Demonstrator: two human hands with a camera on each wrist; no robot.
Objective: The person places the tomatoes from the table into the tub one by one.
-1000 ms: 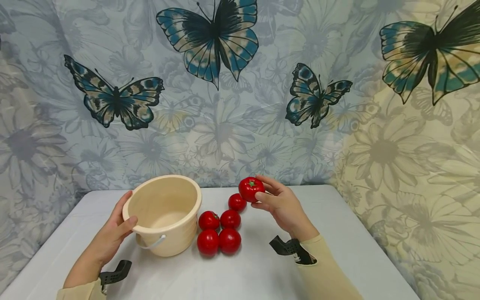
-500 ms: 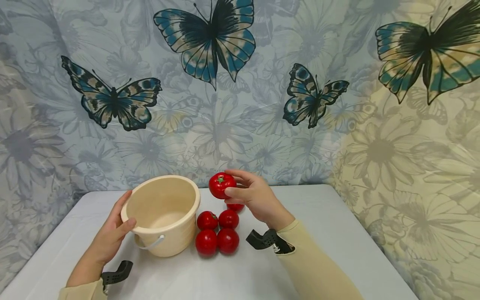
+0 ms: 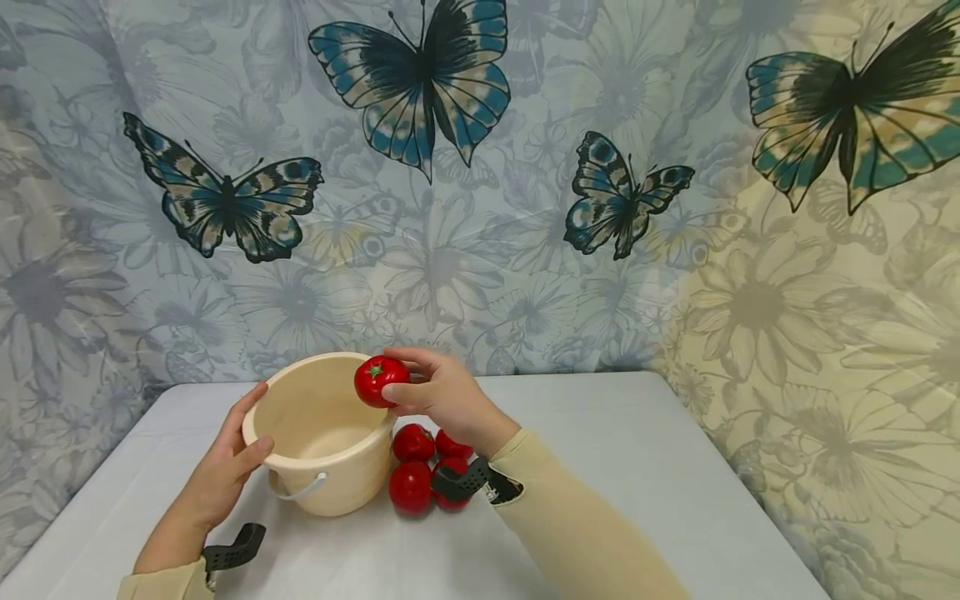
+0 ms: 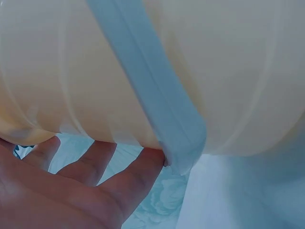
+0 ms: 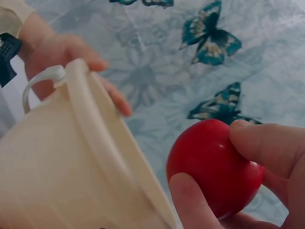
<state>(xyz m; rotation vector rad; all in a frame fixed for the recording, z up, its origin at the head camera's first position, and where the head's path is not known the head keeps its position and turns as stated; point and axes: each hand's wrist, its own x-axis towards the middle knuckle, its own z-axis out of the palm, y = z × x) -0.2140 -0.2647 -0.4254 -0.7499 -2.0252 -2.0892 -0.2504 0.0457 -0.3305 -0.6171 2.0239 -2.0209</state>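
On the left side of the white desk, the left hand is holding the cream bucket; its grip is clasping the wall, with the thumb resting on the rim and the fingers touching the outside. The bucket is standing on the desk, and its pale handle is hanging along the near side. Going rightwards, a red tomato is covering part of the bucket's right rim in the head view, while the right wrist view is showing it just beside the opening. Lower down, four other tomatoes are lying close together near the bucket, and a black wrist piece is partly hiding them. Further right, the right hand is pinching the red tomato, its grip being clamped with thumb and fingers. Behind, a butterfly cloth is hanging.
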